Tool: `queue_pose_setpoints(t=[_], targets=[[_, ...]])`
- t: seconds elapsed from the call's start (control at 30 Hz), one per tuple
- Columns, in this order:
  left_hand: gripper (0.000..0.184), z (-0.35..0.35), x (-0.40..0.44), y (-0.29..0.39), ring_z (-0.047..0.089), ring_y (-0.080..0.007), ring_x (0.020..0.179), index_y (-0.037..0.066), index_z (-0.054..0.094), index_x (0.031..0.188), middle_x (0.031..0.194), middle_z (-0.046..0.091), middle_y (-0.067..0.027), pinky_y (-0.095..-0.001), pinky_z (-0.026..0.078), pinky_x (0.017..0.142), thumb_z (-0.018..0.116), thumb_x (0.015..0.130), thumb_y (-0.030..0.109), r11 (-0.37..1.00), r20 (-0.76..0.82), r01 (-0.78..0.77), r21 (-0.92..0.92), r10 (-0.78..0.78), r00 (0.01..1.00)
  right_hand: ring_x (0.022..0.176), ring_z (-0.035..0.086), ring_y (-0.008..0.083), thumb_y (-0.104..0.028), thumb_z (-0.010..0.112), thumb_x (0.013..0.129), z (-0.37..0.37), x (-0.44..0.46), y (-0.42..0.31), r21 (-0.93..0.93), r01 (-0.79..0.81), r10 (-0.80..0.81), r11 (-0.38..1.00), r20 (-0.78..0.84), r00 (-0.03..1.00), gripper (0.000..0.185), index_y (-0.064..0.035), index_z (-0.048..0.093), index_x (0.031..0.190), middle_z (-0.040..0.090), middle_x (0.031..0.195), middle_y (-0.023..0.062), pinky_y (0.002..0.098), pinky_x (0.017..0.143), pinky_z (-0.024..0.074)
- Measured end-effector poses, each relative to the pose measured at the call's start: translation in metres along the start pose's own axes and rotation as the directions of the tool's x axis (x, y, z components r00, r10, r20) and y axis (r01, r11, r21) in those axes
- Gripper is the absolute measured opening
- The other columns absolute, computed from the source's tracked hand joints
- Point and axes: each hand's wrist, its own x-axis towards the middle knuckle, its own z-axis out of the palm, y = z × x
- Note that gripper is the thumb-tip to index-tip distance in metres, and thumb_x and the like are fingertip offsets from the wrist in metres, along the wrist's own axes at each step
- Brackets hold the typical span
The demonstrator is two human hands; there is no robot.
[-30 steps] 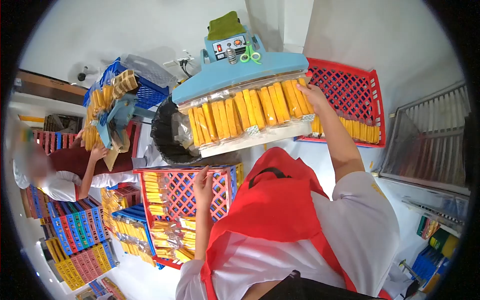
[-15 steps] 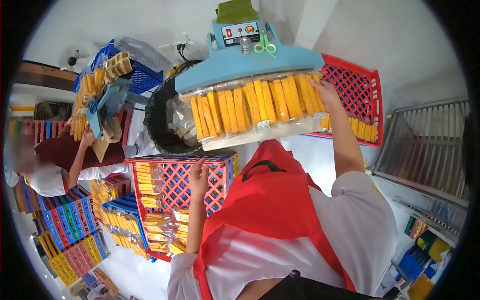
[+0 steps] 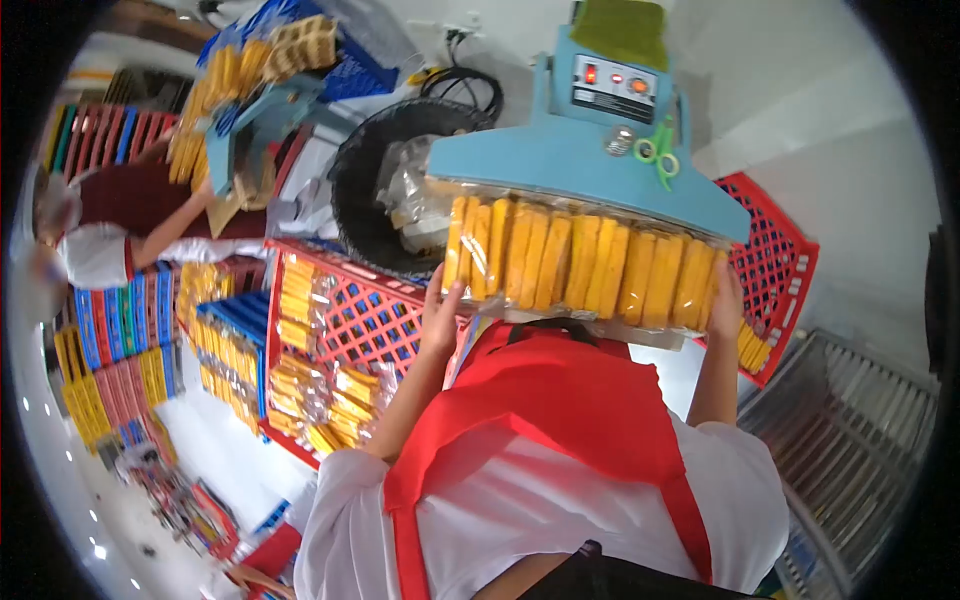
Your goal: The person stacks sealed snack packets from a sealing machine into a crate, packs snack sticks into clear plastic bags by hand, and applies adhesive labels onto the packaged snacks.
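A row of clear bags filled with yellow sticks (image 3: 585,265) lies along the front of a blue sealing machine (image 3: 590,160), their upper edges at its long bar. My left hand (image 3: 438,308) is closed at the left end of the row, fingers on the leftmost bag. At the right end, my right hand (image 3: 724,302) grips the last bag, its fingers partly hidden behind it. Green scissors (image 3: 658,155) and a metal weight (image 3: 620,140) rest on top of the machine, with a green cloth (image 3: 620,32) behind them.
A black-lined bin (image 3: 365,200) stands left of the machine. Red crates (image 3: 365,320) (image 3: 770,260) holding bagged sticks flank it. A metal rack (image 3: 850,430) is at the right. Another person (image 3: 100,250) works at a second blue machine (image 3: 245,145) on the left.
My left hand has risen from above the red crate to the left end of the bags. My right hand stays at the right end. The view has shifted and tilted.
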Motion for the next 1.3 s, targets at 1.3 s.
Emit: queue_pose_setpoints(t=[1.3], targets=[[0.027,-0.293,-0.084,-0.348,0.047,-0.0139,0.078,0.012,0.050,0.105,0.093,0.051,-0.0004,-0.0380,0.038,0.070,0.053,0.079,0.017,0.260,-0.559,-0.654,-0.710,-0.773,0.300,0.109,0.039,0.0314,-0.012,0.056,0.077,0.316,-0.036,-0.028,-0.244,0.967,-0.374,-0.074,0.906,0.200,0.036,-0.0006,0.048,0.110,0.042,0.118,0.0186,0.0365,0.092,0.0300]])
